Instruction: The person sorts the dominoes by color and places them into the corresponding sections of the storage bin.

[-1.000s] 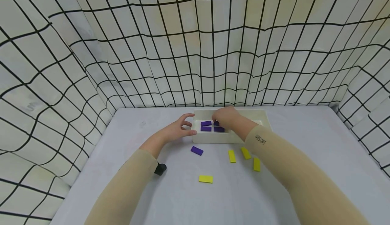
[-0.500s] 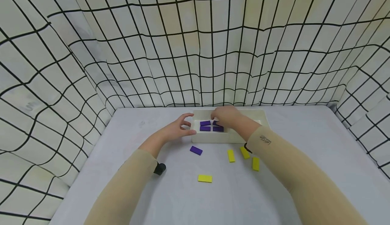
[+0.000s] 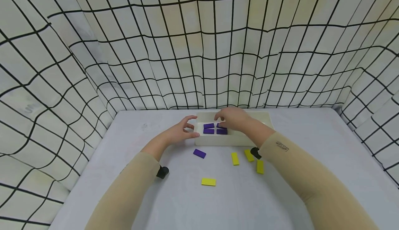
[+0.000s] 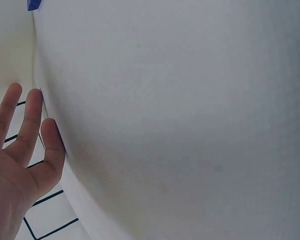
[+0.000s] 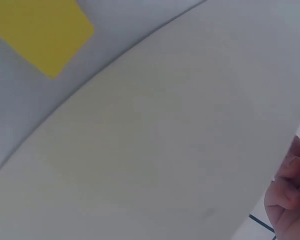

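Note:
A long white box (image 3: 218,141) stands at the back of the table, with several purple blocks (image 3: 209,131) laid in two rows in its left part. My left hand (image 3: 177,133) rests at the box's left end, fingers and thumb spread around the corner; the left wrist view shows the fingers apart. Over the box, my right hand (image 3: 237,120) reaches in above the back-row purple block (image 3: 220,125), which it partly covers. Its index finger is raised apart from the thumb, which sits right at that block. In the right wrist view the other fingers (image 5: 285,195) are curled.
One purple block (image 3: 199,153) lies on the white table (image 3: 174,202) before the box. Several yellow blocks (image 3: 235,159) lie near the box's front right, and another yellow block (image 3: 208,182) closer to me. Black netting (image 3: 215,58) over pale walls surrounds the table.
My right hand's fingers have lifted and spread, showing more of the back-row purple block, and its forearm has shifted slightly right. The left hand stays at the box's end.

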`<state>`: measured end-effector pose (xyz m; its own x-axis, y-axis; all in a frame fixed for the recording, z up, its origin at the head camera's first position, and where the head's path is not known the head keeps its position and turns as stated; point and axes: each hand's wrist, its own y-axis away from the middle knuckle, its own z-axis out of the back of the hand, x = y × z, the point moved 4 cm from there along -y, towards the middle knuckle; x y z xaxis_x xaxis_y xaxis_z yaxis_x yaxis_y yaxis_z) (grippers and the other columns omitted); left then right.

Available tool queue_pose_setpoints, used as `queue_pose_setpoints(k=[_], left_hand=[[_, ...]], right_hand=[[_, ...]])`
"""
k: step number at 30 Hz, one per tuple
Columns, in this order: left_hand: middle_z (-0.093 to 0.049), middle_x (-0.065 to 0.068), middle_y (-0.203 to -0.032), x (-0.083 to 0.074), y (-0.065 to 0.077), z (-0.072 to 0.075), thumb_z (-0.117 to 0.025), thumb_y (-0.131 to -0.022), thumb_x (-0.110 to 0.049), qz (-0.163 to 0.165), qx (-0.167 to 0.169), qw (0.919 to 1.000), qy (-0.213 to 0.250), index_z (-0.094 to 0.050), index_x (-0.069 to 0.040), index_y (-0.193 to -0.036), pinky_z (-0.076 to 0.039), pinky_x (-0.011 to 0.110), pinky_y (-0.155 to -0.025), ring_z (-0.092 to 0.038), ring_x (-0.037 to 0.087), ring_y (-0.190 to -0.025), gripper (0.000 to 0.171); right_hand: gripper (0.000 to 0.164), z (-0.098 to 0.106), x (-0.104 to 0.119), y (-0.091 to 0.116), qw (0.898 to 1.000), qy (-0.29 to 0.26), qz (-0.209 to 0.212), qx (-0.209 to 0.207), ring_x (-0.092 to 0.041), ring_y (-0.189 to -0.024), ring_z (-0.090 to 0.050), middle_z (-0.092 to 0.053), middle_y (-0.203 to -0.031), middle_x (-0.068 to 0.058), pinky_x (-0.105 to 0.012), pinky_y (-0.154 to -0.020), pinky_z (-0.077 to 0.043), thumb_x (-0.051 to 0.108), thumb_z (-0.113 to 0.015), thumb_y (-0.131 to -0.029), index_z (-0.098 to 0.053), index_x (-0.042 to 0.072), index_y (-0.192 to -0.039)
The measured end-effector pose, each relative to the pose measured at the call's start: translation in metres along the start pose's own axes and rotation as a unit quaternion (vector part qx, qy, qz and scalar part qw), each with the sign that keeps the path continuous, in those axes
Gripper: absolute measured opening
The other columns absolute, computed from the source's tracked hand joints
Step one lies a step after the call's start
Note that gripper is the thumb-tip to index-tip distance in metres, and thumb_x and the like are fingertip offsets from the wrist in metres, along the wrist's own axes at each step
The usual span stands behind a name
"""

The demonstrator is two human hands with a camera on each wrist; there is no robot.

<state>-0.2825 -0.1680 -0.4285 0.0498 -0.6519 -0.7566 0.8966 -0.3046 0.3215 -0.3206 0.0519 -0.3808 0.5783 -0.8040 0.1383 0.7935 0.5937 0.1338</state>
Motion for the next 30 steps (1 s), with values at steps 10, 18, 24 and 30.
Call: queue_pose_setpoints(k=[10, 18, 24, 30], left_hand=[[-0.043, 0.013, -0.148, 0.000, -0.002, -0.001, -0.070, -0.092, -0.043, -0.002, 0.004, 1.0000, -0.003, -0.019, -0.040, -0.153, -0.039, 0.056, -0.105, -0.048, 0.034, -0.132, 0.080], [-0.042, 0.013, -0.149, 0.001, -0.001, 0.000, -0.070, -0.092, -0.043, -0.006, 0.004, 1.0000, -0.007, -0.018, -0.040, -0.153, -0.038, 0.057, -0.105, -0.046, 0.036, -0.133, 0.080], [-0.042, 0.013, -0.149, 0.001, 0.000, 0.000, -0.070, -0.092, -0.043, -0.006, 0.003, 1.0000, -0.005, -0.018, -0.040, -0.153, -0.037, 0.058, -0.106, -0.046, 0.036, -0.133, 0.080], [-0.042, 0.014, -0.149, 0.000, 0.000, -0.001, -0.070, -0.092, -0.044, -0.010, -0.001, 0.9998, -0.016, -0.018, -0.039, -0.153, -0.036, 0.060, -0.106, -0.045, 0.037, -0.134, 0.081]], right_hand=[[0.032, 0.009, 0.006, 0.026, 0.996, -0.083, 0.016, -0.035, -0.021, -0.102, -0.061, -0.067, -0.103, 0.006, -0.036, -0.085, -0.051, 0.031, -0.072, -0.093, -0.070, 0.022, -0.123], [0.028, 0.009, 0.021, 0.046, 0.984, -0.169, 0.035, -0.037, -0.013, -0.089, -0.058, -0.065, -0.094, 0.011, -0.027, -0.076, -0.052, 0.031, -0.074, -0.091, -0.072, 0.024, -0.118], [0.029, 0.003, 0.038, 0.057, 0.976, -0.211, 0.048, -0.016, -0.015, -0.087, -0.057, -0.064, -0.091, 0.010, -0.026, -0.073, -0.052, 0.032, -0.075, -0.090, -0.072, 0.025, -0.117], [0.035, -0.014, 0.053, 0.061, 0.971, -0.237, 0.036, 0.020, -0.014, -0.082, -0.057, -0.064, -0.087, 0.012, -0.025, -0.070, -0.052, 0.033, -0.077, -0.088, -0.070, 0.023, -0.121]])
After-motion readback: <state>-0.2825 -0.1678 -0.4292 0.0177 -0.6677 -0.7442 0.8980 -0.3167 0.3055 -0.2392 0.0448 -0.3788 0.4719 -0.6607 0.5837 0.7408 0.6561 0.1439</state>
